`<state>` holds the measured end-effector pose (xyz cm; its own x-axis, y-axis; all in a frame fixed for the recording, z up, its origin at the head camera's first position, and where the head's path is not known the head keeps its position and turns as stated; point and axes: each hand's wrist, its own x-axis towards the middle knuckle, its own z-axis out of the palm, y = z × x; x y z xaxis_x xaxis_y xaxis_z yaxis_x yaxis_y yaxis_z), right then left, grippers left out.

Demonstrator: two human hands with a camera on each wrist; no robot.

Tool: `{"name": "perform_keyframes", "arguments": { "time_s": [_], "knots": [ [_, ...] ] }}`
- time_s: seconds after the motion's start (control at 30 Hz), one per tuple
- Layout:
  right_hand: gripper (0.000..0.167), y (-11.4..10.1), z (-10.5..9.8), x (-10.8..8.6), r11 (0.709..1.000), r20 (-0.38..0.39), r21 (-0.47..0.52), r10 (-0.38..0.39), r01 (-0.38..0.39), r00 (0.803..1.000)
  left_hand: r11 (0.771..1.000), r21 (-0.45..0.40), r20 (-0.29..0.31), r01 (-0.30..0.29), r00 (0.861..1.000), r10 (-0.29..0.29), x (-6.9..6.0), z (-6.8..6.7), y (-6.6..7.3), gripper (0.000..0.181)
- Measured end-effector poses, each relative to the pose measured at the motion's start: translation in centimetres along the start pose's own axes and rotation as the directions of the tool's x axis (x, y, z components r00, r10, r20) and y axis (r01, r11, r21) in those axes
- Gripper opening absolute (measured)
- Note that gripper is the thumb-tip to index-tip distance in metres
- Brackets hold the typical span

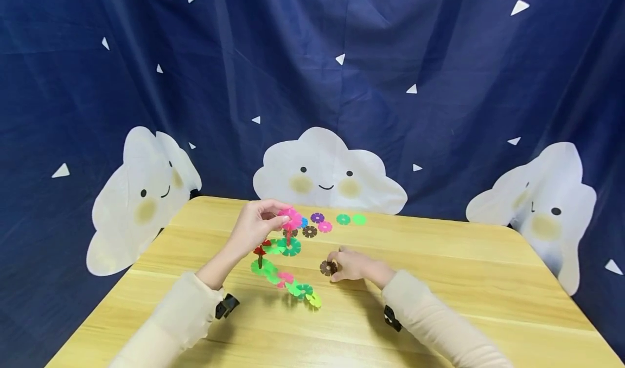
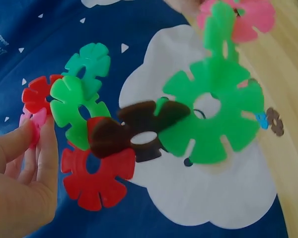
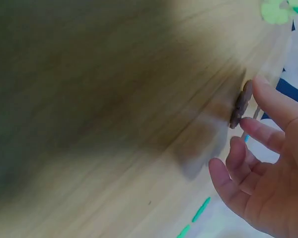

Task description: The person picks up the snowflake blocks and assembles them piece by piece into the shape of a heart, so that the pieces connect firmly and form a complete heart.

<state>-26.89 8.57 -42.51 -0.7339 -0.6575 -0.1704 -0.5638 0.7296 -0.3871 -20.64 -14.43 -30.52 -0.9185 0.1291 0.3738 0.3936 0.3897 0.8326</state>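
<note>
My left hand (image 1: 254,229) pinches a pink notched flower disc (image 1: 291,216) between thumb and fingers, at one end of a chain of interlocked plastic discs. Below it the chain curves through a teal disc (image 1: 291,247), red and brown pieces and a green disc (image 1: 259,266) to a yellow-green disc (image 1: 314,300) at the other end. In the left wrist view, a brown disc (image 2: 134,131) sits slotted between green and red ones. To the right of the chain, my right hand (image 1: 355,265) pinches a separate brown disc (image 1: 328,268) by its edge, close to the tabletop.
Several loose discs lie towards the back of the wooden table (image 1: 439,270), among them a purple disc (image 1: 317,217), a brown disc (image 1: 310,231), a teal disc (image 1: 343,219) and a light green disc (image 1: 359,219). A blue curtain (image 1: 303,75) with white clouds hangs behind.
</note>
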Motion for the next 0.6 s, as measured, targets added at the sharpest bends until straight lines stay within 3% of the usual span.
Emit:
{"name": "perform_keyframes", "arguments": {
  "time_s": [0.33, 0.6],
  "knots": [
    [0.029, -0.3, 1.0, 0.8, 0.998, -0.075, 0.063, 0.036, -0.031, 0.997, 0.999, 0.04, 0.008, -0.014, 1.0, 0.014, -0.1, -0.6, 0.1, 0.019],
    [0.035, -0.4, 1.1, 1.2, 0.987, -0.061, 0.146, 0.084, -0.074, 0.995, 0.998, 0.058, 0.004, -0.011, 1.0, 0.011, -0.4, -0.6, 0.3, 0.02]
  ]
}}
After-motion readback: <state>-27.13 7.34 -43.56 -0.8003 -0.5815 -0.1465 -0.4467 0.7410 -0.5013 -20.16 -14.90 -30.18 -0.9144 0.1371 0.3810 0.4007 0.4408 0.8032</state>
